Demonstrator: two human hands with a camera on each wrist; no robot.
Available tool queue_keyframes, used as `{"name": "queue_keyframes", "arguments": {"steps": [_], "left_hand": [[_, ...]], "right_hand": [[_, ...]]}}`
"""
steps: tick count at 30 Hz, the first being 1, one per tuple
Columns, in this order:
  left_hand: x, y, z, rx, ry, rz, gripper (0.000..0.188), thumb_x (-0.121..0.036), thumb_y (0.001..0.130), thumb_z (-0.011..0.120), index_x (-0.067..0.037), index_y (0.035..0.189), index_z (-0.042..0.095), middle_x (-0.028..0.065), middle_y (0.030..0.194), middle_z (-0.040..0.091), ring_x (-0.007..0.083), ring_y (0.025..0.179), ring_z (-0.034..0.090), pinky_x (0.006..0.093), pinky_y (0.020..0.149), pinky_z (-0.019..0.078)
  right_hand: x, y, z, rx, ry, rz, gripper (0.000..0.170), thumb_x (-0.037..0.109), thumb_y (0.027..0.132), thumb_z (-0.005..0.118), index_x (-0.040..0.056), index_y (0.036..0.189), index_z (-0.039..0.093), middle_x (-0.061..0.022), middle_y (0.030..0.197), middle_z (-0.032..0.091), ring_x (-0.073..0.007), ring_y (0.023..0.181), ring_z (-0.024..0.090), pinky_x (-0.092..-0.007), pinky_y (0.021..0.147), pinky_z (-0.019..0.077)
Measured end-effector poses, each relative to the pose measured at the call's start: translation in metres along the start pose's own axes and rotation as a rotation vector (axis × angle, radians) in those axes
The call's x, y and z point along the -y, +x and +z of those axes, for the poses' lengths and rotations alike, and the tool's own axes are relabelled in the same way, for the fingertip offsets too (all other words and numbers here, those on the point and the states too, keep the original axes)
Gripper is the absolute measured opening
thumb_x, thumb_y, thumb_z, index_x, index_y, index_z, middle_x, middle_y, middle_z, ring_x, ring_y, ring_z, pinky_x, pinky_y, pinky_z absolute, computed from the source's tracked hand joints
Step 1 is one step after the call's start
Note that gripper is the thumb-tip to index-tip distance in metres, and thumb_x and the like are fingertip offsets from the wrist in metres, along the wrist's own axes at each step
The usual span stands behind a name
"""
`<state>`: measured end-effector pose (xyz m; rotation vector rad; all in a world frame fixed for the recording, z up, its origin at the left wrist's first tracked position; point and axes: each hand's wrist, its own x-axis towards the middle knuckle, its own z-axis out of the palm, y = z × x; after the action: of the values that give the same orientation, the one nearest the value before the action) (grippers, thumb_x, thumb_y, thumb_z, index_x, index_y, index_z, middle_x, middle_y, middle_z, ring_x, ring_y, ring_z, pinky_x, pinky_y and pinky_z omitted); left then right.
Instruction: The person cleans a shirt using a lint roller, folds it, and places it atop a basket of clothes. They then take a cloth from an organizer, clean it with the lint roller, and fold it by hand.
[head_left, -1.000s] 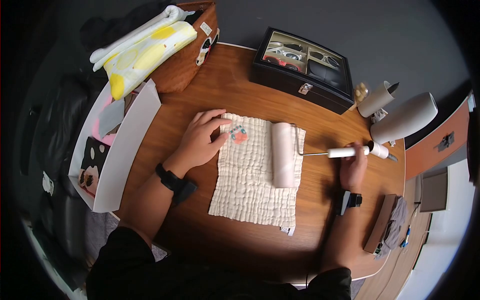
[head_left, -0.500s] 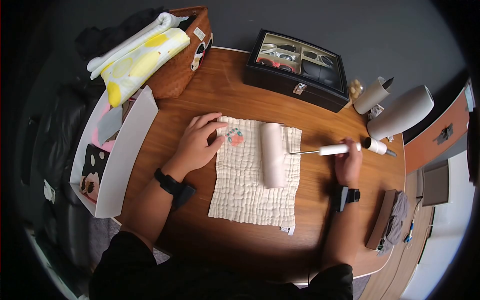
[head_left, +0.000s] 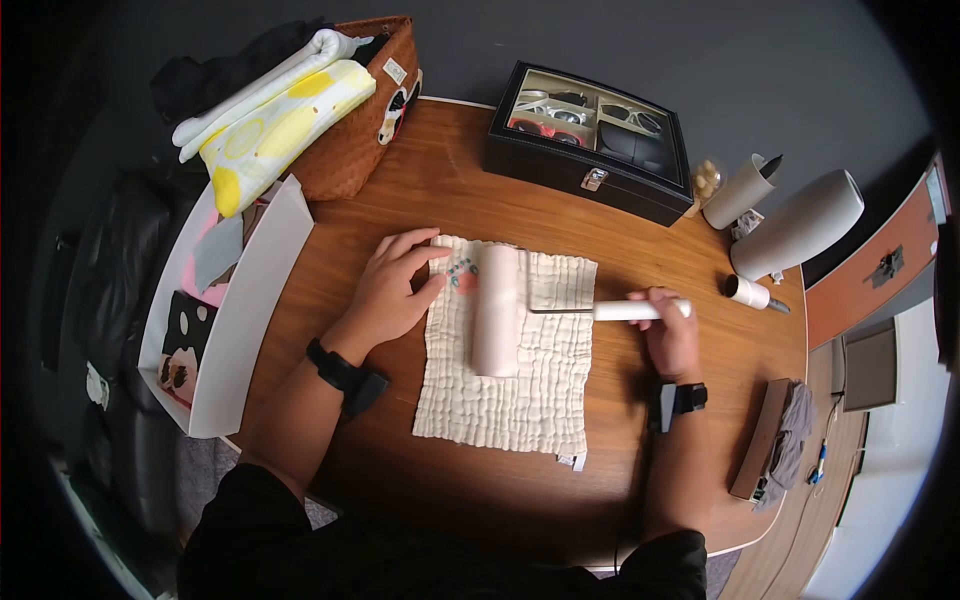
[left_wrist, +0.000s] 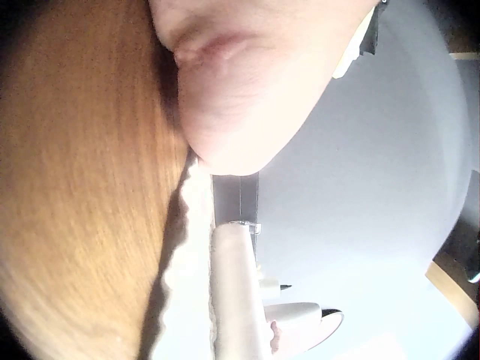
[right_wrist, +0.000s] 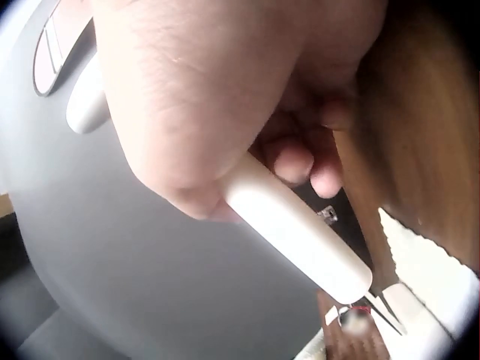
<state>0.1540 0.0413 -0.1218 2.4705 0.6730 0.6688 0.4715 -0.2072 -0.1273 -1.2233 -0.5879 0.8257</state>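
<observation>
A cream crinkled cloth [head_left: 550, 390] lies flat on the wooden table, a small coloured print near its upper left corner. Across its left half lies the white roller [head_left: 497, 312], joined by a thin metal rod to a white handle [head_left: 625, 311]. My right hand [head_left: 672, 335] grips that handle; in the right wrist view the thumb and curled fingers wrap the handle [right_wrist: 296, 232]. My left hand [head_left: 396, 290], fingers spread and relaxed, rests at the cloth's upper left edge. The left wrist view shows the hand [left_wrist: 240, 90] beside the cloth [left_wrist: 187, 277] and the roller [left_wrist: 238, 292].
A black glasses case [head_left: 590, 150] stands at the back. A brown basket [head_left: 345, 150] with towels and a white bin [head_left: 255, 320] are on the left. A grey-white vase [head_left: 800, 225], a small roll [head_left: 747, 291] and a narrow box [head_left: 760, 440] are on the right.
The roller has moved left across the cloth, from its right part to its left half, and my right hand has moved left with the handle. My left hand has stayed at the cloth's edge.
</observation>
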Motion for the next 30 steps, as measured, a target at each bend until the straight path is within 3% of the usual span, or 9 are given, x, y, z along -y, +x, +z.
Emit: {"name": "queue_keyframes", "arguments": {"steps": [4,9,14,15,16,18,20,23,30], "left_hand": [[0.003,0.0,0.002,-0.01,0.011,0.006,0.032,-0.014,0.094,0.071,-0.007,0.125,0.069,0.0095,0.146,0.056,0.0326,0.134,0.049,0.0427,0.113,0.042],[-0.001,-0.001,-0.002,-0.005,0.016,0.0,0.032,-0.014,0.094,0.07,-0.007,0.125,0.069,0.0094,0.146,0.057,0.0322,0.134,0.05,0.0422,0.112,0.0424],[0.002,-0.002,-0.001,-0.019,0.024,0.021,0.032,-0.015,0.094,0.07,-0.007,0.125,0.07,0.0096,0.146,0.057,0.0317,0.134,0.05,0.0418,0.112,0.0423],[0.003,-0.002,-0.001,-0.017,0.028,0.018,0.031,-0.015,0.095,0.07,-0.007,0.125,0.07,0.0097,0.146,0.057,0.0317,0.134,0.05,0.0419,0.112,0.0422],[0.003,-0.002,-0.001,-0.015,0.031,0.016,0.031,-0.016,0.095,0.069,-0.007,0.125,0.07,0.0097,0.146,0.057,0.0318,0.134,0.05,0.0419,0.112,0.0422],[0.003,-0.002,-0.001,-0.013,0.028,0.01,0.031,-0.016,0.095,0.069,-0.008,0.125,0.07,0.0097,0.146,0.057,0.0319,0.134,0.05,0.0421,0.112,0.0421],[0.003,-0.002,-0.001,-0.011,0.025,0.003,0.031,-0.016,0.095,0.069,-0.008,0.125,0.07,0.0097,0.145,0.057,0.0321,0.134,0.05,0.0423,0.112,0.0421],[0.002,-0.002,-0.002,-0.019,0.033,0.012,0.031,-0.017,0.095,0.069,-0.008,0.125,0.07,0.0097,0.145,0.057,0.0323,0.133,0.05,0.0426,0.112,0.042],[0.005,-0.001,0.002,-0.031,0.023,0.035,0.031,-0.017,0.095,0.07,-0.008,0.125,0.07,0.0097,0.145,0.057,0.032,0.132,0.051,0.0428,0.111,0.0425]], "right_hand": [[0.002,-0.005,0.024,0.146,-0.12,0.065,0.018,0.011,0.097,0.071,-0.0052,0.104,0.076,-0.0158,0.099,0.077,-0.0148,0.073,0.065,-0.0292,0.07,0.0538],[-0.004,0.003,0.003,0.052,0.058,0.077,0.012,0.008,0.096,0.071,-0.0021,0.101,0.075,-0.0175,0.099,0.077,-0.0141,0.072,0.064,-0.0293,0.07,0.0538],[-0.003,0.013,-0.045,-0.14,0.316,-0.094,0.01,0.01,0.097,0.067,0.0014,0.101,0.066,-0.0132,0.093,0.073,-0.0135,0.069,0.059,-0.0284,0.068,0.0512],[0.0,0.013,-0.05,-0.268,0.294,-0.102,0.008,0.012,0.098,0.064,0.0045,0.101,0.064,-0.0074,0.086,0.068,-0.0131,0.072,0.058,-0.0283,0.07,0.0494],[0.002,0.016,-0.052,-0.264,0.292,-0.101,0.008,0.012,0.098,0.064,0.0045,0.101,0.064,-0.0074,0.086,0.068,-0.0131,0.072,0.058,-0.0283,0.07,0.0494],[0.004,0.022,-0.059,-0.481,0.476,-0.192,0.005,0.013,0.099,0.062,0.0086,0.099,0.063,-0.0045,0.082,0.063,-0.0127,0.073,0.057,-0.0292,0.073,0.0478],[0.009,0.019,-0.072,-0.461,0.495,-0.178,0.003,0.014,0.099,0.061,0.0109,0.099,0.061,-0.0016,0.078,0.06,-0.0127,0.073,0.056,-0.0308,0.077,0.0477],[0.007,0.021,-0.087,-0.223,0.544,-0.239,0.005,0.014,0.1,0.061,0.0106,0.103,0.058,0.0022,0.074,0.058,-0.0128,0.074,0.057,-0.0315,0.079,0.0495],[-0.007,0.014,-0.065,-0.276,0.298,-0.117,0.01,0.017,0.1,0.063,0.0075,0.103,0.064,-0.0046,0.082,0.069,-0.0138,0.078,0.062,-0.0321,0.078,0.05]]}}
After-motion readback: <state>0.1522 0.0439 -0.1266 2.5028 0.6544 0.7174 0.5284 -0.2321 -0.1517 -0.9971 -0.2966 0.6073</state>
